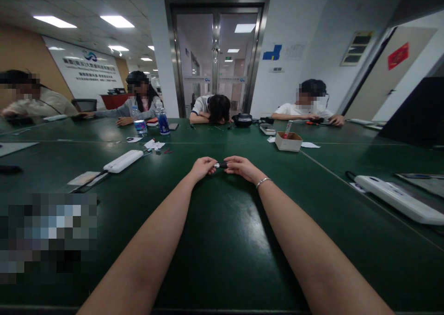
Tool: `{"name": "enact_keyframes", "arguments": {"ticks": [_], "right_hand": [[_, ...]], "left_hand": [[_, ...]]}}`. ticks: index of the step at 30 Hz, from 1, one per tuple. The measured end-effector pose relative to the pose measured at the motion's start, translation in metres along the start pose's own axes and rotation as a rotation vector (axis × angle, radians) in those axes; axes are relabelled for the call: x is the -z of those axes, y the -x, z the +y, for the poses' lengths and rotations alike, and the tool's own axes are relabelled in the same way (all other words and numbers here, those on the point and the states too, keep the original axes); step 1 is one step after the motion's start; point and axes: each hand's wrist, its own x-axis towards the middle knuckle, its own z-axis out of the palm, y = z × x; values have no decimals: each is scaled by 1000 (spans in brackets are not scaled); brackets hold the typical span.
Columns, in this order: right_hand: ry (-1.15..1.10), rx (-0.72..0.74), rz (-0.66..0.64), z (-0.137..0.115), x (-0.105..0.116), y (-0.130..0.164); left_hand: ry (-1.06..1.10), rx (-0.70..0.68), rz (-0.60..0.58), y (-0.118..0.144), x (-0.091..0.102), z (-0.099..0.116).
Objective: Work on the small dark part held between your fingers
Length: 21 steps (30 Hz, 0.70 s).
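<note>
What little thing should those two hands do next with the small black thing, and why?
Maybe ease the left hand back slightly while the right hand holds on: both hands pinch the small black thing and partly cover it, so that might show its shiny end better.

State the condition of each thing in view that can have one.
Small dark object: held between both hands
Left hand: fingers closed at its silver end
Right hand: fingers closed at its dark end
Bracelet: worn on the right wrist
Blue bottle: standing upright
Small box: open-topped, slim tube sticking out
Long white device at left: lying flat
Glass double doors: shut
Ceiling lights: lit
</note>
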Motion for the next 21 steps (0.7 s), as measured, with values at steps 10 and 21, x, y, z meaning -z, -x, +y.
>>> {"name": "enact_keyframes", "arguments": {"ticks": [10,21], "right_hand": [[-12,-21,32,1,0,-1],[-13,-28,37,0,-1,-2]], "left_hand": [[5,-104,-13,2,2,-3],[-74,-30,-14,-6,-4,-9]]}}
